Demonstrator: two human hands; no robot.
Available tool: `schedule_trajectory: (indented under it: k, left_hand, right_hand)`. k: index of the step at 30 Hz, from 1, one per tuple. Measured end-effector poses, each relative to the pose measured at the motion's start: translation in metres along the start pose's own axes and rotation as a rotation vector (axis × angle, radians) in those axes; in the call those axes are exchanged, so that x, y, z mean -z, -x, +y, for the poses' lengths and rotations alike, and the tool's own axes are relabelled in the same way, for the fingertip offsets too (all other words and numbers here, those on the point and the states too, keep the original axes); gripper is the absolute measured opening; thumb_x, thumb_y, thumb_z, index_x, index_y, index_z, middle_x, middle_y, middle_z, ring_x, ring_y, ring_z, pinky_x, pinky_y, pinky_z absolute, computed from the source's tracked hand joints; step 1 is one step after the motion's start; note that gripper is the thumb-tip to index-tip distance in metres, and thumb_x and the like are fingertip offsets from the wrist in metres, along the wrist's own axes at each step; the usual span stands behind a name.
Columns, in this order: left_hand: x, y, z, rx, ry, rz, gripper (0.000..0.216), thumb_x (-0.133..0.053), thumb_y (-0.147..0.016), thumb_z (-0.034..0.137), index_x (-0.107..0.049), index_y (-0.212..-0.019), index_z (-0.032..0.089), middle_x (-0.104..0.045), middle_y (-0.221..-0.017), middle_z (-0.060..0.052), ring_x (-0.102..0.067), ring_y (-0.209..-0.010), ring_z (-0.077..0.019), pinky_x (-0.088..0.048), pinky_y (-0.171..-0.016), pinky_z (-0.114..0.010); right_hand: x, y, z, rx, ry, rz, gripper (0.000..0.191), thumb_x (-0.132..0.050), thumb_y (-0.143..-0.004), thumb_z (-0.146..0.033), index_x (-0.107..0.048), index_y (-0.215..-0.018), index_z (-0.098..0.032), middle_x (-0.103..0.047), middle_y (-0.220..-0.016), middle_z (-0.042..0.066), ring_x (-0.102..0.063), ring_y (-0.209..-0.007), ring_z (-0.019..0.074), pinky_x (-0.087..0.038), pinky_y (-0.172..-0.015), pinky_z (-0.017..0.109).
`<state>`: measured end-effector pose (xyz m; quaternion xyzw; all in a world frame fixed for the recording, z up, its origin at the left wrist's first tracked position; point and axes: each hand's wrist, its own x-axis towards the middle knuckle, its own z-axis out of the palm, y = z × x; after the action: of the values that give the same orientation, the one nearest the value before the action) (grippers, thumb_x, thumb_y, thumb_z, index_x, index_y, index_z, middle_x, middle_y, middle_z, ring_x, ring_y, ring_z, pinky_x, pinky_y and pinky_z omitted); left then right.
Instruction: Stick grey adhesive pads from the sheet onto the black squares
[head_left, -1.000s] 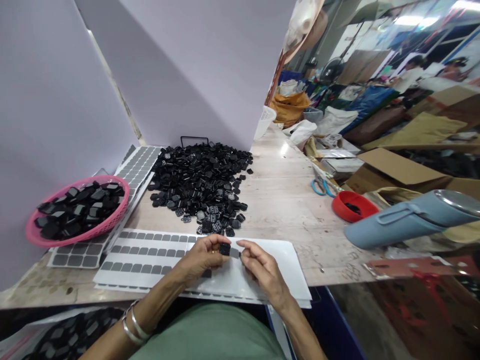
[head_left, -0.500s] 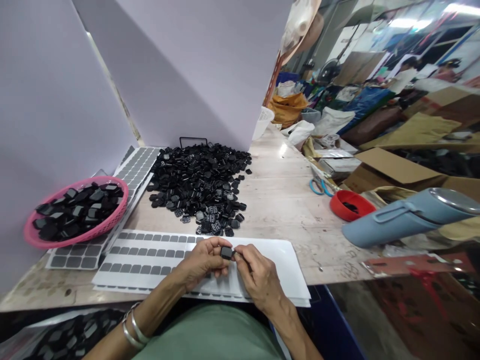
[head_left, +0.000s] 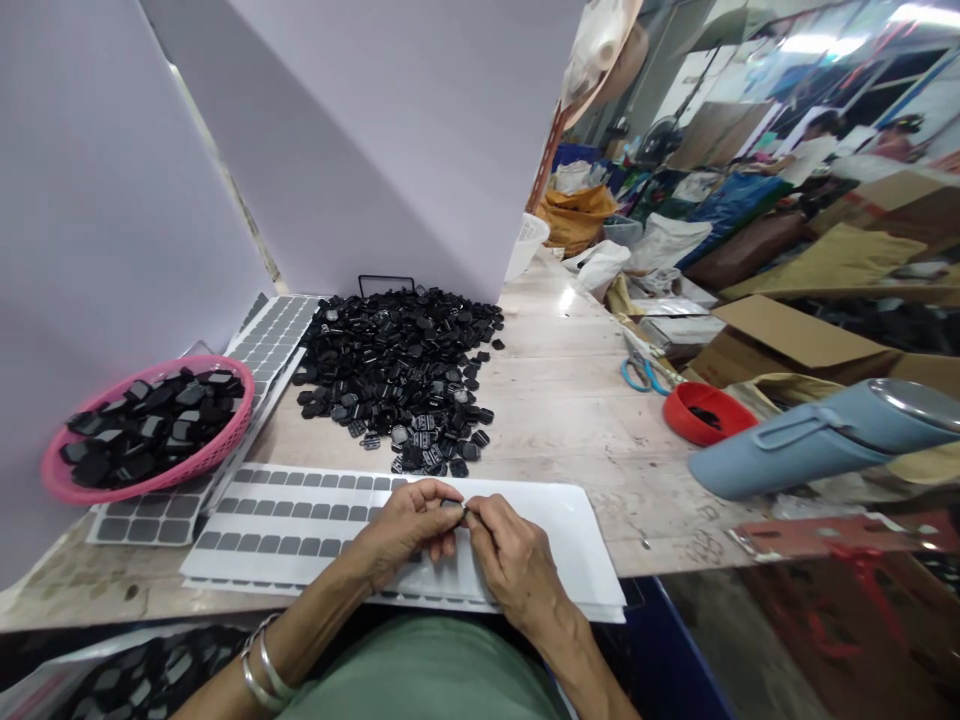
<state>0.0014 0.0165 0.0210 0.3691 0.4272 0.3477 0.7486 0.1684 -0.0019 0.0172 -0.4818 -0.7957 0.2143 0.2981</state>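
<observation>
My left hand (head_left: 409, 525) and my right hand (head_left: 510, 555) meet over a white sheet (head_left: 577, 540) that carries rows of grey square stickers (head_left: 292, 510). Both pinch one small black square piece (head_left: 452, 504) between their fingertips; most of it is hidden by the fingers. The hands hover just above the sheet's middle. A large pile of black pieces (head_left: 401, 365) lies on the wooden table just beyond the sheet.
A pink basket (head_left: 56, 480) of black pieces sits at the left on more sticker sheets (head_left: 277, 330). On the right lie blue-handled scissors (head_left: 637, 375), a red lid (head_left: 709, 412), a pale blue flask (head_left: 817, 440) and cardboard boxes (head_left: 795, 340). Purple boards (head_left: 390, 130) stand behind.
My two hands have closed together around the black piece, which showed more clearly before. The right fingers moved left onto it.
</observation>
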Motion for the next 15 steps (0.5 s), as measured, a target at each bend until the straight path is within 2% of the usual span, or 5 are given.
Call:
schedule_trajectory:
  k: [3,8,9,12,15]
  left_hand:
    - [0.013,0.0,0.008,-0.074,-0.154,0.064,0.036,-0.067,-0.075,0.046,-0.059,-0.086,0.012,-0.056,-0.05,0.001,-0.045,-0.039,-0.0074,-0.03,-0.038,-0.018]
    - [0.065,0.015,0.052,-0.318,-0.394,0.433,0.026,-0.059,-0.083,0.039,-0.06,-0.092,0.015,-0.065,-0.078,-0.003,-0.05,-0.054,-0.0082,-0.037,-0.048,-0.019]
    - [0.073,0.021,0.058,-0.326,-0.427,0.462,0.026,-0.059,-0.084,0.039,-0.06,-0.093,0.016,-0.065,-0.081,-0.003,-0.049,-0.054,-0.0084,-0.037,-0.049,-0.019]
    - [0.079,0.04,0.055,-0.246,-0.566,0.348,0.024,-0.055,-0.086,0.04,-0.061,-0.093,0.017,-0.062,-0.079,-0.002,-0.05,-0.06,-0.011,-0.039,-0.054,-0.022]
    - [0.063,0.053,0.027,-0.178,-0.61,0.155,0.02,-0.057,-0.085,0.037,-0.065,-0.086,0.019,-0.062,-0.079,-0.002,-0.053,-0.072,-0.0152,-0.041,-0.066,-0.026]
  right_hand:
    - [-0.005,-0.007,0.0,-0.003,0.069,-0.053,0.022,-0.034,-0.095,-0.018,-0.056,-0.093,-0.018,-0.059,-0.084,0.004,-0.058,-0.075,0.0168,-0.041,-0.067,0.027]
    - [0.003,-0.02,0.008,-0.141,0.185,-0.021,0.02,-0.034,-0.094,-0.018,-0.054,-0.095,-0.019,-0.062,-0.09,0.004,-0.059,-0.072,0.0173,-0.039,-0.062,0.028]
    - [0.005,-0.022,0.008,-0.162,0.192,-0.027,0.019,-0.034,-0.094,-0.018,-0.053,-0.096,-0.02,-0.063,-0.092,0.004,-0.06,-0.072,0.0173,-0.039,-0.062,0.028]
    - [0.002,-0.026,0.002,-0.149,0.286,-0.151,0.016,-0.036,-0.094,-0.016,-0.051,-0.094,-0.02,-0.063,-0.086,0.002,-0.06,-0.066,0.0162,-0.035,-0.057,0.028]
    - [-0.013,-0.029,-0.01,-0.09,0.392,-0.267,0.013,-0.04,-0.091,-0.013,-0.051,-0.088,-0.019,-0.061,-0.079,0.002,-0.056,-0.058,0.016,-0.025,-0.052,0.029]
